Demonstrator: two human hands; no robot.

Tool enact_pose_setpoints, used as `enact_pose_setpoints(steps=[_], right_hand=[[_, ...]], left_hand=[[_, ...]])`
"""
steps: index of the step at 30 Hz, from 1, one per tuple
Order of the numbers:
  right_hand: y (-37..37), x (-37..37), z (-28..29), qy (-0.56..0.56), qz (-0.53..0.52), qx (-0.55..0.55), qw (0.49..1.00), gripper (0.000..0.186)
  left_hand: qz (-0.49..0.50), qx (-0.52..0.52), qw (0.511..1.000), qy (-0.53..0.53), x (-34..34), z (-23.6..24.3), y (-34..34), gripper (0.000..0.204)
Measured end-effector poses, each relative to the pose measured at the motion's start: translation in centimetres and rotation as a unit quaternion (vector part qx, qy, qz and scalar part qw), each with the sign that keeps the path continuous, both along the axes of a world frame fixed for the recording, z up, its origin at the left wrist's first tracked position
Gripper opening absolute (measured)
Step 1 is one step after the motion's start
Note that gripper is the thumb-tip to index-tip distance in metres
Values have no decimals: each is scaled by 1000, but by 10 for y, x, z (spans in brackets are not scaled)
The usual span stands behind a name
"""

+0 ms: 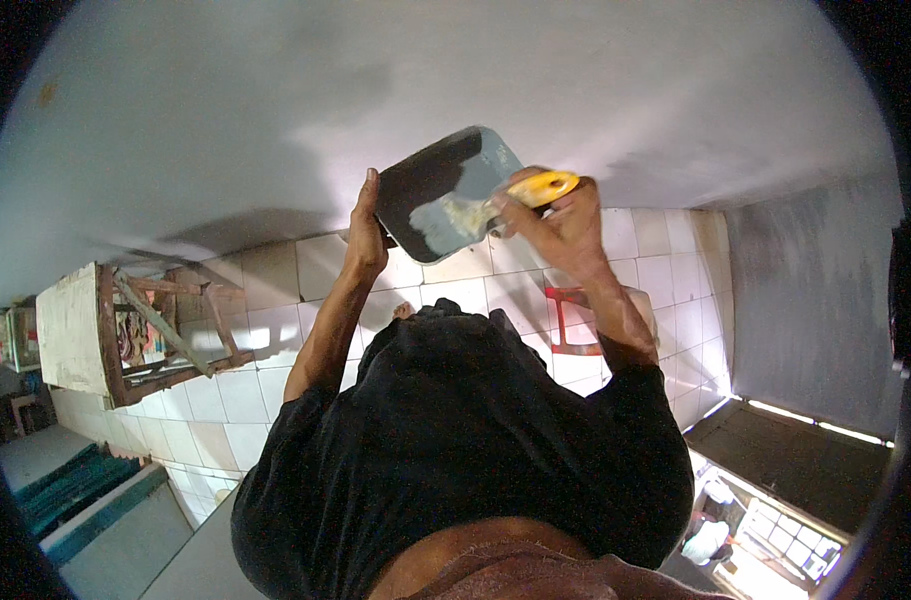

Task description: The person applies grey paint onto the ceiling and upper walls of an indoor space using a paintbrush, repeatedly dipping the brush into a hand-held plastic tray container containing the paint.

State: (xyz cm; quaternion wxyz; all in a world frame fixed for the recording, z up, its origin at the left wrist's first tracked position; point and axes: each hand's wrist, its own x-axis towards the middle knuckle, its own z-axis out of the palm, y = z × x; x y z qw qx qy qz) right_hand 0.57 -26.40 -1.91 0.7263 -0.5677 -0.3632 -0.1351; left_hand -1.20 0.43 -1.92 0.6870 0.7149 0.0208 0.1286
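Note:
My left hand (pixel 367 225) grips the left side of a rectangular paint tray (pixel 428 182), which is tilted and has a dark grey interior with paler grey material in it. My right hand (pixel 560 225) is closed round the yellow handle of a brush (pixel 546 185). The brush's pale, smeared head (pixel 457 215) is inside the tray, over the grey material; its bristles are blurred. Behind the tray rises a grey wall (pixel 275 100).
A worn wooden stool or frame (pixel 70 335) stands at the left. A red frame (pixel 555 325) is on the white tiled floor (pixel 495 290) below my right arm. A darker wall (pixel 805 300) and bright opening (pixel 785 540) are at right; teal items (pixel 70 475) lie lower left.

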Motion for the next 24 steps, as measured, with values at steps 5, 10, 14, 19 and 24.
enact_pose_setpoints(steps=[5,10,14,19,24], right_hand=[[-24,27,18,-73,-163,-46,983,20],[-19,54,20,-86,-195,-132,968,29],[-5,57,25,-139,-265,-169,939,23],[8,48,24,-219,-301,-180,910,16],[9,34,21,-248,-327,-235,881,13]], left_hand=[[10,-9,1000,-22,-4,-6,17,84],[43,-20,998,-38,-15,4,11,80],[53,-15,997,-44,-18,10,16,80],[52,13,998,-14,-24,14,17,81],[61,-1,998,4,-23,11,9,83]])
